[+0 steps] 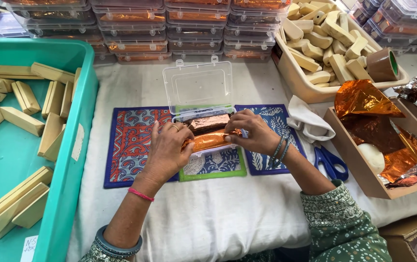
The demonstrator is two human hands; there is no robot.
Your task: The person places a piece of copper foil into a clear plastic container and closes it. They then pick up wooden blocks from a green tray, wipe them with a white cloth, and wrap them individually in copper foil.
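Observation:
A small clear plastic box (198, 89) stands open, its lid tilted up, on patterned cloth mats (132, 140). Inside lies a brown foil-wrapped bar (208, 122) at the back and an orange foil-wrapped bar (209, 140) at the front. My left hand (168, 149) grips the orange bar's left end. Its right end is pinched by my right hand (250, 131), and both hands rest over the box.
A teal bin (70, 145) of wooden blocks stands at the left. A beige tray (296, 73) of blocks and a tape roll (382, 64) sit back right. A wooden tray (359, 167) of foil sheets, blue scissors (331, 162), a white cloth (308, 121) lie right. Stacked clear boxes (169, 29) line the back.

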